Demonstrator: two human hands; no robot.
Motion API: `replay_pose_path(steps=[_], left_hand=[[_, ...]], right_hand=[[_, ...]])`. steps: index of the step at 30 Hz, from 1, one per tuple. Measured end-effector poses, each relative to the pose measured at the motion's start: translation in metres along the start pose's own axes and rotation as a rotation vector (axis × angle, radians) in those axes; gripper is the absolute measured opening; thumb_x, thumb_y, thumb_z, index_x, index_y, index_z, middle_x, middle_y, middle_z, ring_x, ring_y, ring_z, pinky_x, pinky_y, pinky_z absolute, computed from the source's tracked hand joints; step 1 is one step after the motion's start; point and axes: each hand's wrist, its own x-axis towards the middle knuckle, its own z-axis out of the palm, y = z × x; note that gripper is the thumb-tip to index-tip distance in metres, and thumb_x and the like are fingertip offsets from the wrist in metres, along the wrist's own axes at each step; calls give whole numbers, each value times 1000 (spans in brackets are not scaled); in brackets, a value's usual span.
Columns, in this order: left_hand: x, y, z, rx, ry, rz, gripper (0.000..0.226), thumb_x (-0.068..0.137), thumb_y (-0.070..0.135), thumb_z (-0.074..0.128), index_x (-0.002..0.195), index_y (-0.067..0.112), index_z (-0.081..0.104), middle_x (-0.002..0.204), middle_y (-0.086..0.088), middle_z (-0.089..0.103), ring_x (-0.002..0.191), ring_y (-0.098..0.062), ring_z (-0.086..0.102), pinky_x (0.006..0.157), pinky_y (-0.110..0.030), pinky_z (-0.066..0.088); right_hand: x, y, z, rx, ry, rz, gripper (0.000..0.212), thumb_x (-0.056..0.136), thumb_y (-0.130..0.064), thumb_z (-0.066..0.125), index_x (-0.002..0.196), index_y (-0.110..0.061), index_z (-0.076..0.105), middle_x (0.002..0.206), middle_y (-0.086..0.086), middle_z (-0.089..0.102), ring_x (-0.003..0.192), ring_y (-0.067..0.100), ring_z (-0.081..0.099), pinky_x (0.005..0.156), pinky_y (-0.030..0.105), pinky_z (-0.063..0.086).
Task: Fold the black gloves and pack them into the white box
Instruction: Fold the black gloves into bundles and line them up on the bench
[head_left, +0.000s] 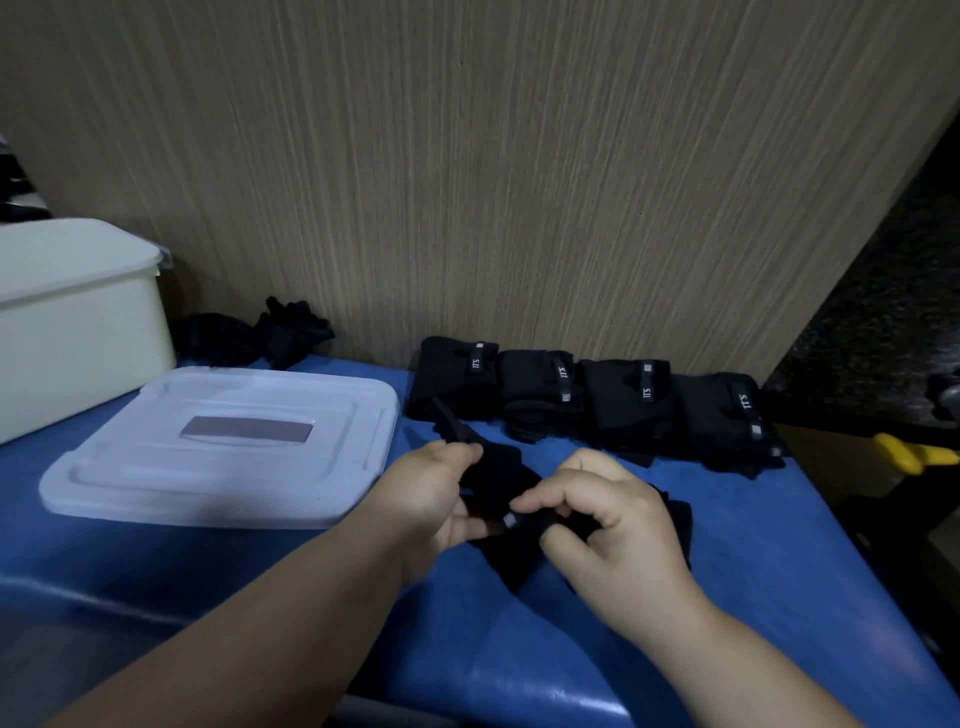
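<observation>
Both hands are on one black glove (501, 475) mid-table. The left hand (436, 499) pinches its far edge and the right hand (618, 525) curls round the tagged strap, so most of the glove is hidden. Four folded gloves (623, 410) line the far wall. The white box (78, 322) sits far left, cut off, with its lid (223, 447) flat beside it. The dark heap (260, 332) behind it is hard to make out.

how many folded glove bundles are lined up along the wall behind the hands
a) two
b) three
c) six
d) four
d: four folded glove bundles sit side by side against the wall, each showing a small label strap, while the left hand and right hand hold another black glove in front of them.
</observation>
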Motion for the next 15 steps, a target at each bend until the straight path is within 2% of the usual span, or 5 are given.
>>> replay_pose_path(steps=[6,9,11,13,15], left_hand=[[3,0,-2,-58,-19,19,35,102,18,35,127,0,51,112,-21,67,82,-26,68,50,-28,55],[3,1,-3,-68,-13,75,32,102,12,34,127,0,49,115,-24,65,83,-28,67,53,-33,58],[2,2,-2,-85,-24,90,31,101,10,35,127,2,50,116,-23,65,94,-32,66,69,-41,59],[3,1,-2,-98,-42,91,32,101,11,36,128,4,51,116,-19,67,107,-34,64,87,-47,52],[2,1,-2,-94,-77,78,32,101,15,37,127,7,54,115,-15,68,109,-31,63,91,-46,50]], right_hand=[[-3,2,-2,48,-153,-75,29,75,-16,68,97,-32,71,85,-14,58,81,6,60,69,16,49],[-3,-1,-3,118,-84,-54,19,76,-23,68,95,-27,72,81,-10,59,78,10,61,72,14,46],[-1,0,-2,113,65,32,15,77,-34,64,91,-30,69,83,-11,59,79,10,61,73,12,45],[2,2,-3,83,161,201,23,76,-48,61,96,-36,62,93,-13,59,89,7,60,75,14,46],[4,5,-5,59,83,379,27,80,-53,63,102,-44,51,103,-15,59,96,-1,58,78,13,44]])
